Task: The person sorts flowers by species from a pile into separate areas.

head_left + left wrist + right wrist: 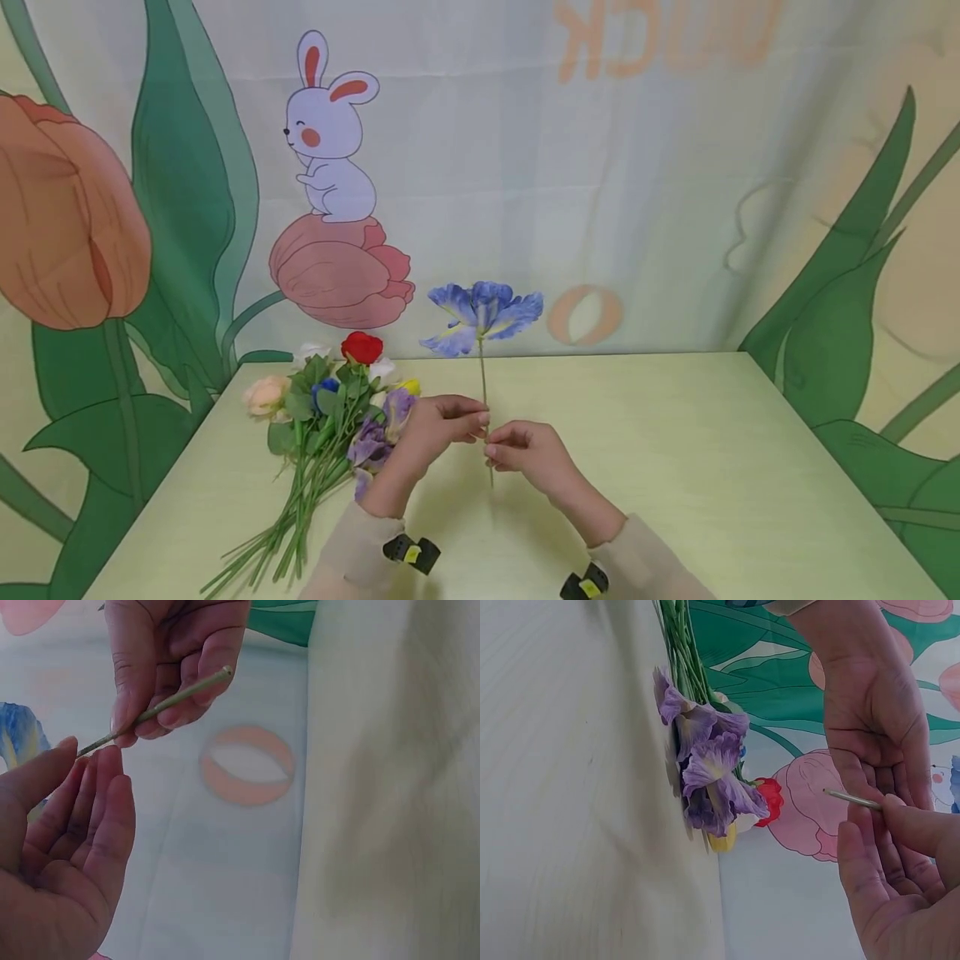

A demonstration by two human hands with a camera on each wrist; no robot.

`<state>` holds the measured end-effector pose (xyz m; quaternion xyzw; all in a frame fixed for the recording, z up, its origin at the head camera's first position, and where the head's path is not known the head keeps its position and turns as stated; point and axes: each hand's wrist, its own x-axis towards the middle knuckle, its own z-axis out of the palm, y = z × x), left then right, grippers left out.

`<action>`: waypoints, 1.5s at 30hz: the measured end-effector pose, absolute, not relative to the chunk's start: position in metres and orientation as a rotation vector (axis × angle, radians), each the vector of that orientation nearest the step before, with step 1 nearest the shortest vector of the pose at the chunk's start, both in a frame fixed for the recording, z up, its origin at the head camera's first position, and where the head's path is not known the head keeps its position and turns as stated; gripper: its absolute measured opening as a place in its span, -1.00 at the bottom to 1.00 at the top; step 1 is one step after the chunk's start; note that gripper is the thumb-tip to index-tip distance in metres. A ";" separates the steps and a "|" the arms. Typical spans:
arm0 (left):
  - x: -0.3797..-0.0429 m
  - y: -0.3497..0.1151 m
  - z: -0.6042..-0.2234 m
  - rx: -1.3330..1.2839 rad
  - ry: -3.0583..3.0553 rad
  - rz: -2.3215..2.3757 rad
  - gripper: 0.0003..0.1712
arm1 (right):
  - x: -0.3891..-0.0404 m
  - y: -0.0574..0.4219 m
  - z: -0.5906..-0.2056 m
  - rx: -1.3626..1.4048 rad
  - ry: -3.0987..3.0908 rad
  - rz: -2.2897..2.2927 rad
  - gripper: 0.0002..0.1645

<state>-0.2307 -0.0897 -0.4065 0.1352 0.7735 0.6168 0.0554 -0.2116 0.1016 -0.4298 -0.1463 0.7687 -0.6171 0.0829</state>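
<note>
A blue artificial iris stands upright above the table, held by its thin green stem. My left hand pinches the stem between thumb and fingertips. Just below it, my right hand pinches the same stem lower down. In the left wrist view the stem's cut end sticks out past the right hand, while the left hand grips closer to the bloom. The right wrist view shows the stem end jutting out from the right thumb and fingers.
Left of my hands, a bunch of artificial flowers lies on the pale table, its stems toward me. It includes a red rose, a peach flower and purple irises. A printed curtain hangs behind the table.
</note>
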 end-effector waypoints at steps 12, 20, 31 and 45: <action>-0.226 -0.150 -0.403 0.321 2.606 1.589 -0.66 | -0.215 0.159 -0.442 -0.291 2.409 -1.782 -0.69; -0.215 -0.232 -0.411 0.145 2.823 1.378 -0.59 | -0.215 0.226 -0.444 -0.035 2.508 -1.736 -0.69; -0.214 -0.286 -0.424 0.000 2.849 1.143 -0.57 | -0.211 0.322 -0.445 0.158 2.632 -1.576 -0.55; -0.223 -0.309 -0.444 -0.148 2.851 1.086 -0.62 | -0.199 0.408 -0.460 0.299 2.691 -1.371 -0.59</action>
